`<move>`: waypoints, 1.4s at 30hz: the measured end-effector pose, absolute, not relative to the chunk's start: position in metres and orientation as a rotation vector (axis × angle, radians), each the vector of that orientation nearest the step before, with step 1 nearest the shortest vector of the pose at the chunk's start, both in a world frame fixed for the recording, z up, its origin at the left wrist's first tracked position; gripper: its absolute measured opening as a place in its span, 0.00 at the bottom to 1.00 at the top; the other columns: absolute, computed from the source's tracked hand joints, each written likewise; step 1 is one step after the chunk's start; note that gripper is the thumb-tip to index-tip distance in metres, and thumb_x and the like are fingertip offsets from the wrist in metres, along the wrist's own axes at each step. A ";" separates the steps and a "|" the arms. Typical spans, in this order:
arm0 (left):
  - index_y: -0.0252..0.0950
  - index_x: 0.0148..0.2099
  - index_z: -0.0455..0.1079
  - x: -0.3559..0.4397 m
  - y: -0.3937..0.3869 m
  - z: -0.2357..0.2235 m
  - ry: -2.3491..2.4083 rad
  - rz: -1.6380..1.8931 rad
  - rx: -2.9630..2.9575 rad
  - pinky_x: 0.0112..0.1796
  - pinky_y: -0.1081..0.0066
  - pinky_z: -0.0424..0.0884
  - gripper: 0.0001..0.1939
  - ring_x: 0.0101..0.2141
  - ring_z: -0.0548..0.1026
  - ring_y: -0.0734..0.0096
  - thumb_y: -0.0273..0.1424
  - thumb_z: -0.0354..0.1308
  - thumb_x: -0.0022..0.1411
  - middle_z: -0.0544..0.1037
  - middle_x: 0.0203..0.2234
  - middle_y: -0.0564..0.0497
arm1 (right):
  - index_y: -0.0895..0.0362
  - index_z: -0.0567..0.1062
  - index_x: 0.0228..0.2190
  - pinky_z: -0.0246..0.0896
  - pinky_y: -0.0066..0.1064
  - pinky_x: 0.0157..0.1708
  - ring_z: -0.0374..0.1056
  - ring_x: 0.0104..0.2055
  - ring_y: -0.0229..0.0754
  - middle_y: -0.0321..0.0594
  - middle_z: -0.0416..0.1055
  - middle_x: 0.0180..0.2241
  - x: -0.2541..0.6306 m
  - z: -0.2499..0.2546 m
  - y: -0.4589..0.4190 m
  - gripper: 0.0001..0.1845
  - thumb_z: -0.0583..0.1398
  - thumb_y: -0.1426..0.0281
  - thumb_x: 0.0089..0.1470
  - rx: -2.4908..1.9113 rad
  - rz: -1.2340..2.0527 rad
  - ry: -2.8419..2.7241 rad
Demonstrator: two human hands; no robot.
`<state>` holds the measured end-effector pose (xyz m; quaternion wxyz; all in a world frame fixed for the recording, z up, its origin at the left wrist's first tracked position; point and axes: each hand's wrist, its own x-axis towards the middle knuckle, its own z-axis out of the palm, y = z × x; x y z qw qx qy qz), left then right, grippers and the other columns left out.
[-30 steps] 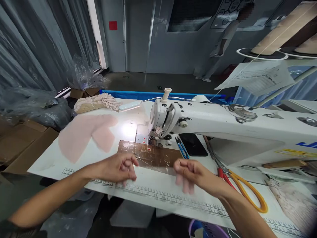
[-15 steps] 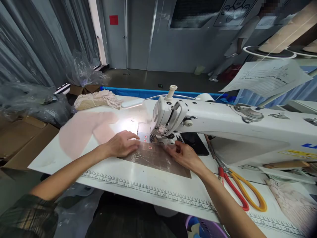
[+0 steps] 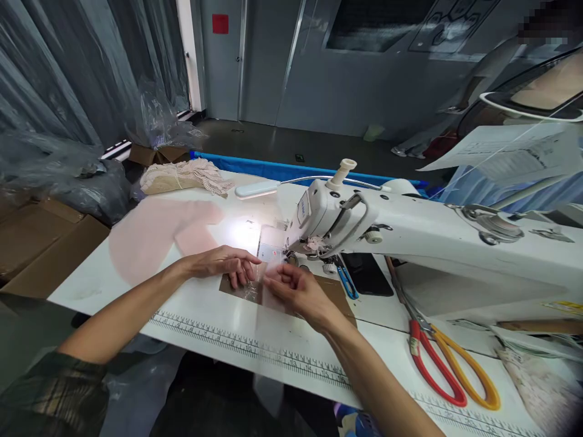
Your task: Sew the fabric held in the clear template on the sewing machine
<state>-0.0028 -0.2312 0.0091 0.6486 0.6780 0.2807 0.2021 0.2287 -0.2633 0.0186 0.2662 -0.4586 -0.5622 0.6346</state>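
Observation:
A white sewing machine [image 3: 314, 212] stands over the table, its lamp lighting the area by the needle. Below the needle a brown sheet [image 3: 339, 294] lies flat. My left hand [image 3: 228, 264] rests at the sheet's left side, palm down with fingers apart. Just right of it, my right hand [image 3: 300, 294] pinches pale sheer fabric [image 3: 268, 303], which drapes toward the table's front edge. Its fingertips are close to my left fingers, in front of the needle. Blue thread snips [image 3: 348, 279] lie beside the machine's needle area.
Pink fabric pieces [image 3: 141, 243] lie on the left of the table, with a tied lace bundle [image 3: 182, 177] behind. A black phone [image 3: 368, 273] and large scissors [image 3: 455, 364] lie to the right. A printed ruler [image 3: 237, 340] runs along the front edge. Another person stands at the back right.
My right hand has moved left, off the brown sheet's right part, and now pinches the sheer fabric. My left hand stays near its place. The blue snips have come into sight.

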 end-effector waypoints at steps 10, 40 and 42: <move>0.31 0.66 0.52 0.008 -0.243 0.012 1.151 0.362 1.539 0.26 0.71 0.72 0.37 0.25 0.77 0.67 0.35 0.60 0.58 0.77 0.27 0.50 | 0.55 0.74 0.45 0.69 0.44 0.42 0.70 0.40 0.48 0.46 0.73 0.38 0.248 -0.003 -0.270 0.14 0.52 0.65 0.63 -1.156 0.803 -2.203; 0.34 0.66 0.51 0.003 -0.241 0.008 1.407 0.518 1.508 0.25 0.73 0.73 0.41 0.24 0.75 0.72 0.37 0.66 0.56 0.75 0.27 0.54 | 0.52 0.71 0.55 0.69 0.44 0.46 0.65 0.46 0.48 0.48 0.66 0.44 0.289 -0.035 -0.250 0.20 0.51 0.71 0.64 -0.882 0.456 -2.420; 0.34 0.66 0.52 0.002 -0.240 0.006 1.418 0.525 1.498 0.25 0.73 0.73 0.41 0.24 0.75 0.72 0.37 0.66 0.56 0.75 0.27 0.54 | 0.53 0.72 0.53 0.69 0.45 0.47 0.65 0.47 0.48 0.49 0.65 0.44 0.289 -0.035 -0.251 0.20 0.51 0.72 0.63 -0.864 0.424 -2.430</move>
